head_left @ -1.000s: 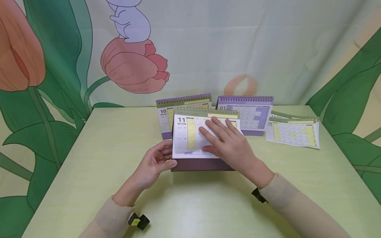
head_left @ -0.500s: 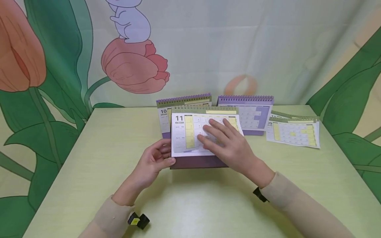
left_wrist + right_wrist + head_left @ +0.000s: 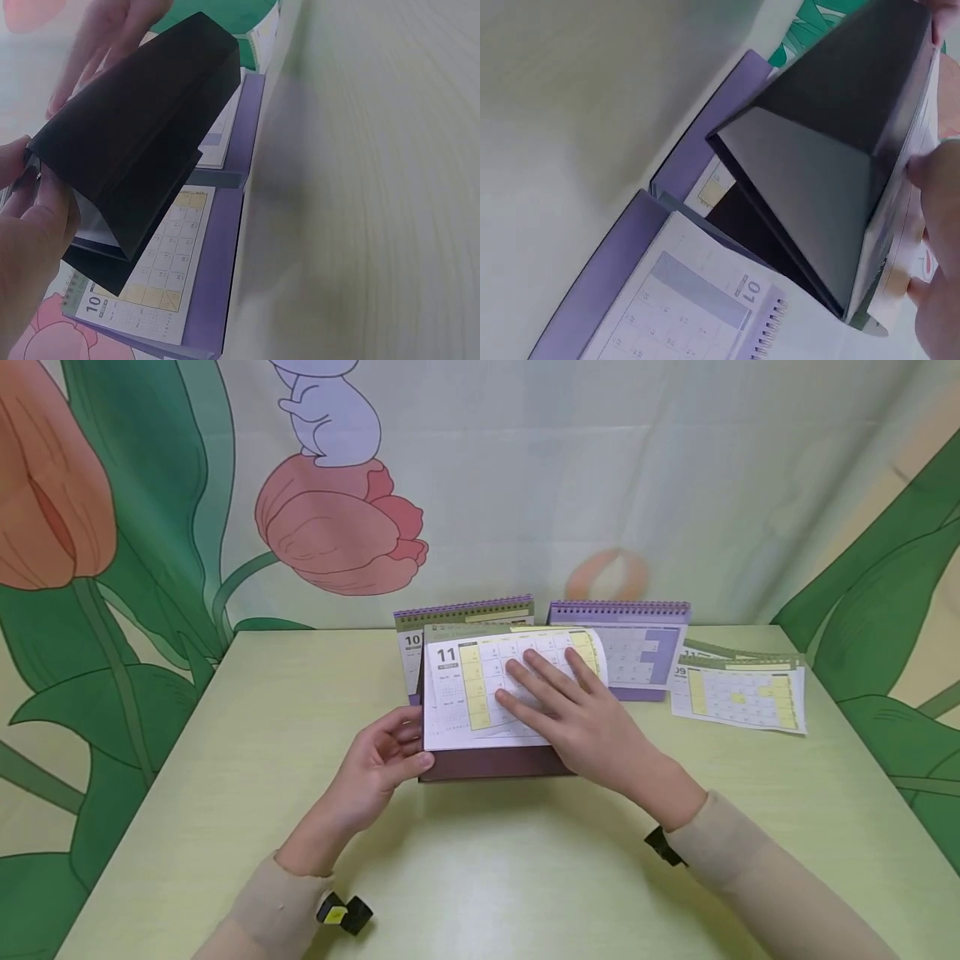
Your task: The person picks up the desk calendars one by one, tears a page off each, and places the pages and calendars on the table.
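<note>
A desk calendar stand (image 3: 495,765), dark maroon along its front base, is lifted off the table in front of the other calendars. My left hand (image 3: 381,772) grips its left edge, thumb in front and fingers behind. Against its front lies a loose-looking white page (image 3: 487,681) marked 11, with yellow columns, slightly askew over the sheets beneath. My right hand (image 3: 588,718) rests on that page with spread, straight fingers, hiding part of its grid. From the left wrist view, the stand's black underside (image 3: 142,112) shows; the right wrist view shows its hollow end (image 3: 802,187).
Behind stand a calendar showing 10 (image 3: 410,652) at left and a purple one (image 3: 641,660) showing 01 at right. Loose calendar sheets (image 3: 738,697) lie further right on the pale table (image 3: 480,877). A printed curtain (image 3: 510,485) hangs behind the table.
Both hands and the held calendar have shifted slightly left and up. The page marked 11 has slid over the green top strip and tilted, covering more of the rings.
</note>
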A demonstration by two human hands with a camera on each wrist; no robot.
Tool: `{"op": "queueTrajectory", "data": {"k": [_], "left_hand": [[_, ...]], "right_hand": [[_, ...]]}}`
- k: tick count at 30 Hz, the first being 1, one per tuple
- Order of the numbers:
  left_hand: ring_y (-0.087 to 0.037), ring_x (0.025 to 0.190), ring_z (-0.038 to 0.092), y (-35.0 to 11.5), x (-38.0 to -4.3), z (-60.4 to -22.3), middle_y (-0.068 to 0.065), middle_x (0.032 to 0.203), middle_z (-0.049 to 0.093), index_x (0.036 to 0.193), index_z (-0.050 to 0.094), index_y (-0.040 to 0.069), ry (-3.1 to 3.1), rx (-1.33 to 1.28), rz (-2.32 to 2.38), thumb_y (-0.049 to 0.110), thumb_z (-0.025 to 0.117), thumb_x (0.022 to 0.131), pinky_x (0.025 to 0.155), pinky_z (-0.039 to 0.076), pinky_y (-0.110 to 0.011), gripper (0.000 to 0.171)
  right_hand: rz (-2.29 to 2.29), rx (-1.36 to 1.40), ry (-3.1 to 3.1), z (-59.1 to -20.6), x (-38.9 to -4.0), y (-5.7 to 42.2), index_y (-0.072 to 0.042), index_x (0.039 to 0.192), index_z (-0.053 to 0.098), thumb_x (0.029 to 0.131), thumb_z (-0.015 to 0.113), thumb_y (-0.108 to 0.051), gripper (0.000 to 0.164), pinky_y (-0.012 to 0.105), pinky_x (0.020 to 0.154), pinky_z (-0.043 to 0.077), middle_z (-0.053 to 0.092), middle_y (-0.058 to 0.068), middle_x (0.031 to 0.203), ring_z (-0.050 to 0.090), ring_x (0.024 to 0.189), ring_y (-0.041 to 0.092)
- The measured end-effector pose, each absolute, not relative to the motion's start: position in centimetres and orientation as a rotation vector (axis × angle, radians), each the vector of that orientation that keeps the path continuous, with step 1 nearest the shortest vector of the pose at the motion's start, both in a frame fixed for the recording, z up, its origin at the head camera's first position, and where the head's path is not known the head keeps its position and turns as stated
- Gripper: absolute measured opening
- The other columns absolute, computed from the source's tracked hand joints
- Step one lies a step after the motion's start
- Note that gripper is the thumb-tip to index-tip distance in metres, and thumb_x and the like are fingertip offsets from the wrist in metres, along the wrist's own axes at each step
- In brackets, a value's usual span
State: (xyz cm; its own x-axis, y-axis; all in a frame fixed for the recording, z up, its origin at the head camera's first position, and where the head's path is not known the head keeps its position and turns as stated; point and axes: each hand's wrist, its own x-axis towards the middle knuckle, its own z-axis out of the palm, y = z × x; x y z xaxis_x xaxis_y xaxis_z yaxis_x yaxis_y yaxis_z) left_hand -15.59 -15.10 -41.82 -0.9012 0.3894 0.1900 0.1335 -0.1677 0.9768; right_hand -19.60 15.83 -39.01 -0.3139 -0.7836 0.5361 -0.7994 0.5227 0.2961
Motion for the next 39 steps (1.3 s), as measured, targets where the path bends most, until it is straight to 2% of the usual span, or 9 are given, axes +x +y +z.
{"op": "queueTrajectory", "data": {"k": [2, 8, 12, 17, 23, 30, 35, 39], "left_hand": [[-0.027, 0.116, 0.065, -15.2, -15.6, -41.8, -0.028, 0.137, 0.058, 0.143, 0.045, -0.012, 1.900, 0.614, 2.196, -0.018, 0.057, 0.093, 0.093, 0.056, -0.034, 0.051], [-0.027, 0.117, 0.065, -15.5, -15.5, -41.8, -0.029, 0.137, 0.057, 0.144, 0.044, -0.012, 1.892, 0.642, 2.197, -0.018, 0.056, 0.094, 0.094, 0.056, -0.035, 0.051], [-0.028, 0.117, 0.065, -15.6, -15.5, -41.8, -0.027, 0.135, 0.059, 0.142, 0.045, -0.013, 1.887, 0.667, 2.190, -0.018, 0.056, 0.094, 0.094, 0.056, -0.035, 0.050], [-0.028, 0.115, 0.065, -15.7, -15.5, -41.7, -0.023, 0.132, 0.062, 0.141, 0.047, -0.013, 1.906, 0.699, 2.167, -0.018, 0.058, 0.093, 0.092, 0.056, -0.034, 0.049], [-0.027, 0.113, 0.065, -15.7, -15.5, -41.4, -0.026, 0.133, 0.061, 0.141, 0.046, -0.013, 1.932, 0.707, 2.156, -0.018, 0.058, 0.093, 0.089, 0.058, -0.033, 0.050], [-0.028, 0.115, 0.065, -15.3, -15.6, -41.6, -0.024, 0.134, 0.061, 0.143, 0.046, -0.011, 1.903, 0.681, 2.185, -0.017, 0.058, 0.094, 0.091, 0.057, -0.034, 0.050], [-0.029, 0.117, 0.064, -14.6, -15.6, -41.9, -0.024, 0.136, 0.059, 0.143, 0.046, -0.009, 1.884, 0.657, 2.206, -0.016, 0.057, 0.095, 0.094, 0.056, -0.034, 0.051], [-0.029, 0.117, 0.064, -14.0, -15.6, -42.0, -0.026, 0.138, 0.058, 0.144, 0.045, -0.008, 1.887, 0.632, 2.219, -0.016, 0.058, 0.095, 0.093, 0.056, -0.034, 0.052]], "right_hand": [[0.027, 1.300, -2.170, -38.9, -19.7, 16.0, -0.011, 0.153, 0.049, 0.101, 0.040, -0.007, 0.053, 0.059, 0.120, 0.019, 0.034, 0.014, 0.163, 0.026, 0.152, 0.033], [0.052, 1.334, -2.278, -39.0, -19.9, 16.5, -0.015, 0.158, 0.043, 0.110, 0.026, -0.033, 0.054, 0.055, 0.123, 0.012, 0.026, 0.009, 0.168, 0.016, 0.155, 0.027], [0.097, 1.346, -2.304, -39.1, -20.0, 16.6, -0.019, 0.159, 0.041, 0.111, 0.028, -0.045, 0.056, 0.054, 0.123, 0.011, 0.023, 0.006, 0.169, 0.015, 0.155, 0.025], [0.147, 1.323, -2.295, -39.1, -20.0, 16.5, -0.018, 0.159, 0.041, 0.110, 0.034, -0.047, 0.057, 0.051, 0.123, 0.015, 0.023, 0.006, 0.169, 0.017, 0.155, 0.024], [0.110, 1.279, -2.273, -39.6, -20.1, 16.2, -0.016, 0.160, 0.038, 0.111, 0.035, -0.046, 0.057, 0.049, 0.122, 0.019, 0.025, 0.005, 0.168, 0.019, 0.154, 0.020], [0.104, 1.285, -2.222, -40.3, -19.8, 15.5, -0.005, 0.156, 0.042, 0.113, 0.027, -0.039, 0.057, 0.059, 0.120, 0.020, 0.032, 0.017, 0.164, 0.024, 0.153, 0.030], [0.200, 1.209, -2.264, -40.4, -19.1, 14.4, -0.001, 0.153, 0.045, 0.108, 0.030, -0.059, 0.075, 0.066, 0.119, 0.015, 0.034, 0.021, 0.161, 0.024, 0.152, 0.034], [0.218, 1.104, -2.321, -40.2, -18.4, 13.3, 0.002, 0.152, 0.044, 0.102, 0.038, -0.068, 0.087, 0.068, 0.116, 0.019, 0.038, 0.024, 0.159, 0.026, 0.151, 0.036]]}}
